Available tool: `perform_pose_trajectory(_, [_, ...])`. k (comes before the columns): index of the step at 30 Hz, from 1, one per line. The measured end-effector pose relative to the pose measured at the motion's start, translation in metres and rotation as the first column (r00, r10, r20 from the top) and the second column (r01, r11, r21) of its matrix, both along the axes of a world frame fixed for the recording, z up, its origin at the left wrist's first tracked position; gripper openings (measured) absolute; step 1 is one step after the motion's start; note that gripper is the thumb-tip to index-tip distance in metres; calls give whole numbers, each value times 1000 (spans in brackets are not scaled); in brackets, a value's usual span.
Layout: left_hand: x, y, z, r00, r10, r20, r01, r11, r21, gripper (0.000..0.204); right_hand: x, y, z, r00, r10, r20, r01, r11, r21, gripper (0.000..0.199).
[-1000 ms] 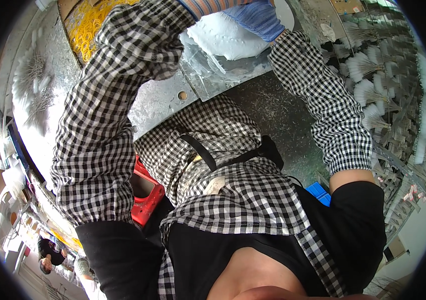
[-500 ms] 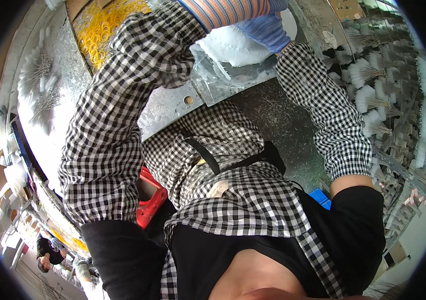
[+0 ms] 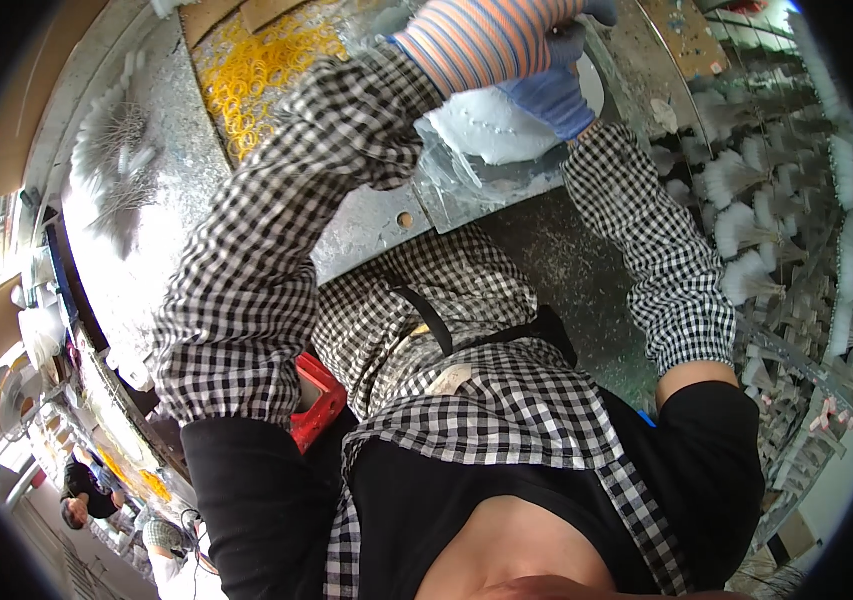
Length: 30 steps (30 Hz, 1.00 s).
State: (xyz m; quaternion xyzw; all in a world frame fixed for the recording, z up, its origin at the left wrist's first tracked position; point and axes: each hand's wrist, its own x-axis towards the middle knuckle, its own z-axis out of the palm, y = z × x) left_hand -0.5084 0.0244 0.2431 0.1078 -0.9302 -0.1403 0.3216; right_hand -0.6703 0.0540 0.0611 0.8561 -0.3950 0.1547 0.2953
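My left hand [image 3: 492, 42], in an orange-and-blue striped glove, reaches across the far part of the metal table. Its fingers are curled closed near the top edge, and what they hold is hidden. Just beyond and to its right is my right hand [image 3: 557, 98], in a blue glove. The left hand covers most of its fingers, so I cannot tell their shape. Below both hands lies a mound of thick white paste [image 3: 492, 128], with smears of it on the tabletop [image 3: 457, 200]. The two hands are close together, overlapping in view.
Yellow rubber bands [image 3: 262, 65] fill a tray at the far left. Bundles of white-tipped wires [image 3: 112, 150] lie on the table's left side. Many similar bundles [image 3: 742, 180] stand in rows at right. A red plastic object [image 3: 319, 405] is beside my lap. Another person [image 3: 87, 495] is at lower left.
The view has shifted, so the table and paste appear lower and further right. My left hand now shows more of its striped glove, with its fingers bent above the blue glove.
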Motion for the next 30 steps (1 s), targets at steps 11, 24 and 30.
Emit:
perform_pose_trajectory(11, [16, 51, -68, 858, 437, -268, -291, 845, 448, 67, 174, -124, 8, 538, 159, 828, -513, 841, 172, 63])
perform_pose_trajectory(24, [219, 76, 14, 183, 532, 827, -412, 805, -427, 23, 146, 18, 91, 767, 22, 641, -536, 571, 622, 46])
perform_pose_trajectory(30, [321, 96, -69, -405, 529, 745, -105, 783, -613, 20, 223, -28, 67, 812, 162, 561, -525, 623, 580, 21])
